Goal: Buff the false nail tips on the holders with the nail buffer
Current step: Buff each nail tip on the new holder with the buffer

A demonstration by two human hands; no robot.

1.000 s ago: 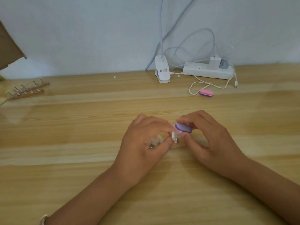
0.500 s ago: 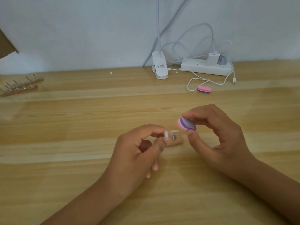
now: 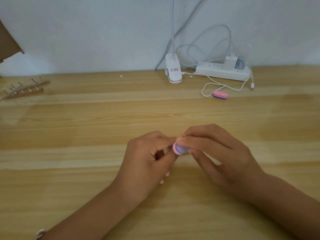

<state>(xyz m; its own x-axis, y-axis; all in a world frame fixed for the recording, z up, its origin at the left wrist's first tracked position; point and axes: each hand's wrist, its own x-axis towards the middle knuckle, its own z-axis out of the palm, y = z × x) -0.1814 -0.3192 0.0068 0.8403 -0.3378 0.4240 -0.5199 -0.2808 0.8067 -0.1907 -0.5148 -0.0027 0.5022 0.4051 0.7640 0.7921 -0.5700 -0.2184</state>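
The nail buffer [image 3: 180, 148], a small pink-and-purple pad, sits just below the middle of the frame. It is pinched between the thumb and fingers of the right hand [image 3: 218, 153]. Its rounded end points left and is pressed up against the fingertips of the left hand [image 3: 147, 163], so the two hands meet in one tight knot above the table [image 3: 69, 170].

The left hand is curled, with thumb and forefinger closed on something small. This is most likely a holder [image 3: 167, 149], of which only a glint of metal shows between the fingers. The false nail tip itself is hidden behind the buffer and the fingers, so I cannot tell whether the pad is touching it.

Lifting the piece in the fingers rather than leaving it on the wood seems meant to give the pad something steady to rub against. It would also let the tip be turned as needed. I judge that the buffing of one tip is the step in hand.

Further out, at the left edge of the upper half, two wooden strips [image 3: 24, 91] with rows of upright metal pegs lie well apart from the hands. They are probably more holders, but they are too small to show whether any carry tips.

To the upper right, a second buffer [image 3: 220, 95] in the same colours lies unused beside a loop of white cable [image 3: 207, 87]. Near it, against the wall, are a power strip [image 3: 223, 72] and a white lamp clip [image 3: 173, 71].
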